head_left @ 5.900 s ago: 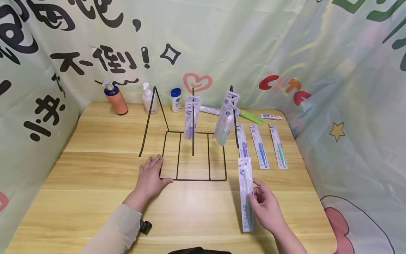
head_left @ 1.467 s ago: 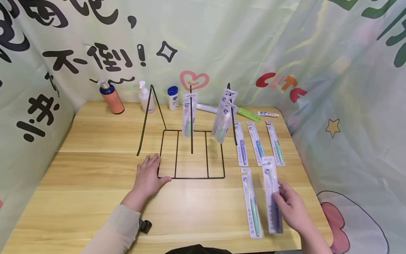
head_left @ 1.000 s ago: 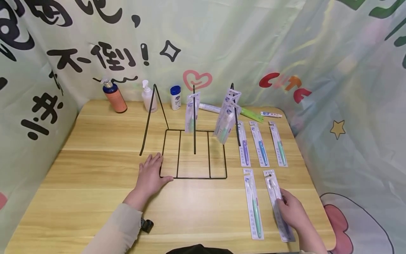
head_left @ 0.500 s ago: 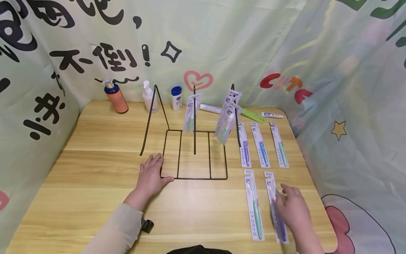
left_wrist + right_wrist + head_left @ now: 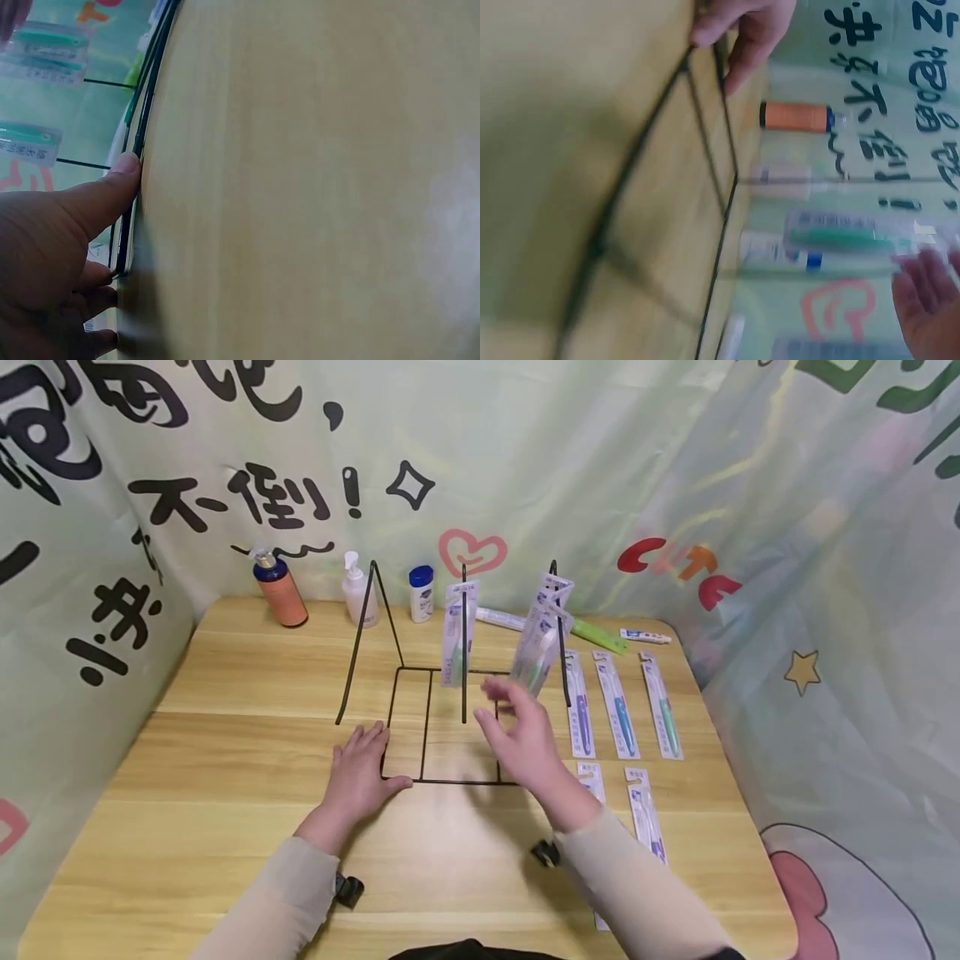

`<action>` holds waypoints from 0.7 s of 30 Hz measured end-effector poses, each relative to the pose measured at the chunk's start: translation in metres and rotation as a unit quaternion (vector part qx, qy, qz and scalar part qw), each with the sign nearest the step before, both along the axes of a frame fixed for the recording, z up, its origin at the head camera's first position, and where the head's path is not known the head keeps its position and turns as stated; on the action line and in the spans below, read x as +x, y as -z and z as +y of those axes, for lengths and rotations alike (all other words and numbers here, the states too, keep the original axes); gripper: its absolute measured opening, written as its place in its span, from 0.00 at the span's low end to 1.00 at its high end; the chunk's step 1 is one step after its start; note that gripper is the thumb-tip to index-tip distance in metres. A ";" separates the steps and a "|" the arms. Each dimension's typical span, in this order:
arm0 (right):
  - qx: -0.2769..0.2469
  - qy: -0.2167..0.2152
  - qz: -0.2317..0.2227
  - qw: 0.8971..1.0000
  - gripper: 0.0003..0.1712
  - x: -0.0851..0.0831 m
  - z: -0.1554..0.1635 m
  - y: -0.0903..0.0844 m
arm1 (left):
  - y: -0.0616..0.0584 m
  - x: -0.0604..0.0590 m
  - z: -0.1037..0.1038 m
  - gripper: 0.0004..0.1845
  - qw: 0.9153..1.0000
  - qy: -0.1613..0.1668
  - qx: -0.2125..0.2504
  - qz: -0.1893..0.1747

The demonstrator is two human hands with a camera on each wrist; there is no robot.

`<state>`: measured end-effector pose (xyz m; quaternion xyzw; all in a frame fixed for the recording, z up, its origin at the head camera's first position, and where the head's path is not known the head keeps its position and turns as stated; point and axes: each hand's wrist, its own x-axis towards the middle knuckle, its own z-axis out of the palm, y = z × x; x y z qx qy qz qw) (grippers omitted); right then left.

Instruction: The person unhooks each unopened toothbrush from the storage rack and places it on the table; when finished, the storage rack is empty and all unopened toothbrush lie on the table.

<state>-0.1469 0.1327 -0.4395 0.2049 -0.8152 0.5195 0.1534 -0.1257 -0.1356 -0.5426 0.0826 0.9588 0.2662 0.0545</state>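
Observation:
My left hand (image 5: 360,777) lies spread at the front left corner of a black wire display rack (image 5: 425,727), and its thumb (image 5: 112,191) touches the base wire in the left wrist view. Nothing is in my right hand (image 5: 521,735), which is raised over the base, fingers loosely bent, just right of the middle prong's tip. A toothbrush pack with a green handle (image 5: 452,643) hangs on that prong. Several toothbrush packs (image 5: 542,639) hang bunched on the right prong. The left prong (image 5: 351,668) bears nothing.
Right of the rack lie packs with purple (image 5: 580,706), blue (image 5: 617,706) and green (image 5: 662,706) handles. Two nearer packs, one purple (image 5: 645,814), are partly behind my right arm. Along the back stand an orange bottle (image 5: 282,597), a pump bottle (image 5: 360,593) and a blue-capped bottle (image 5: 422,597).
My right hand laid a green toothbrush pack, then a purple one on the table at right, released it and moved left over the rack. The left hand stayed at the rack corner.

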 end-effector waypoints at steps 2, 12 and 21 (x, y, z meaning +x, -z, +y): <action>-0.041 0.018 -0.032 0.998 0.28 -0.020 -0.020 -0.007 | 0.000 0.000 0.000 0.53 1.000 0.001 0.000 0.001; -0.120 0.085 -0.095 0.984 0.29 -0.075 -0.055 -0.023 | 0.004 -0.001 0.001 0.54 1.000 -0.003 0.004 -0.004; -0.115 0.087 -0.087 0.986 0.08 -0.073 -0.053 -0.022 | 0.005 -0.001 -0.001 0.54 1.000 -0.004 0.007 -0.003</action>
